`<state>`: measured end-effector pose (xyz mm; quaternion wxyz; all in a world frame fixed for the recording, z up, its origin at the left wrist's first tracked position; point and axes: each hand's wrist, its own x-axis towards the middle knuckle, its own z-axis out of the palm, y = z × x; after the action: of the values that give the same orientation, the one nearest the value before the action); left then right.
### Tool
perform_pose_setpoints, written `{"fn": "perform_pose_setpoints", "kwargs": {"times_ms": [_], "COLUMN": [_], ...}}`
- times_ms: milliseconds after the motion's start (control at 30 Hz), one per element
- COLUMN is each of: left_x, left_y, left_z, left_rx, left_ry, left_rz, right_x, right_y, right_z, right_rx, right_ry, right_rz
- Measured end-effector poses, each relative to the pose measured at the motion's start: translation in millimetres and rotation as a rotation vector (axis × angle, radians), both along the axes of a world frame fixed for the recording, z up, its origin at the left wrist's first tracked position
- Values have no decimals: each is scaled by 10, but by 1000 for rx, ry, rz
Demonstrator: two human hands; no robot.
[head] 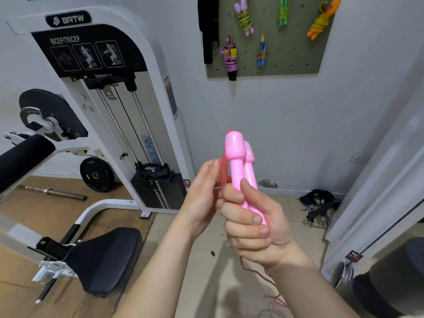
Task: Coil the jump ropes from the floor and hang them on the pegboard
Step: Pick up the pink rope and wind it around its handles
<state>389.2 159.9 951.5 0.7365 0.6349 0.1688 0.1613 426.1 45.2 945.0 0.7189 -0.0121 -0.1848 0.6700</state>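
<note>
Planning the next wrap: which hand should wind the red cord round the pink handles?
Probably the left hand: its fingers hold the red cord, while the right hand grips both pink handles.

The handles (236,157) are glossy pink, their cord (223,173) red. The pegboard (296,63) is olive green, dotted with dark holes. On it: a lilac rope (244,19) with lime cord, a green rope (283,12), an orange rope (321,20) with yellow cord, a blue rope (262,53) with brown cord, a black rope (230,60) with speckled purple cord. The machine (146,53) is white with a black panel
</note>
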Motion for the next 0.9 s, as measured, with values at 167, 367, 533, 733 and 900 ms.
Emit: {"fn": "perform_pose_setpoints", "kwargs": {"times_ms": [167,367,533,733,900], "left_x": [69,96,-19,-148,-243], "left_y": [155,449,764,1014,1267], "left_z": [64,45,207,313,405], "left_rx": [104,815,1470,1773,1806], "left_ry": [-130,-36,87,198,125], "left_rz": [-14,15,-128,-108,-247], "right_x": [104,319,328,165,15], "right_y": [48,277,591,978,1153], "right_z": [35,147,197,255,440], "right_rx": [19,-755,-1214,-1411,-1406], "right_ry": [-7,-512,-1328,-2052,-2553], "right_rz": [-102,-700,-960,-993,-446]}}
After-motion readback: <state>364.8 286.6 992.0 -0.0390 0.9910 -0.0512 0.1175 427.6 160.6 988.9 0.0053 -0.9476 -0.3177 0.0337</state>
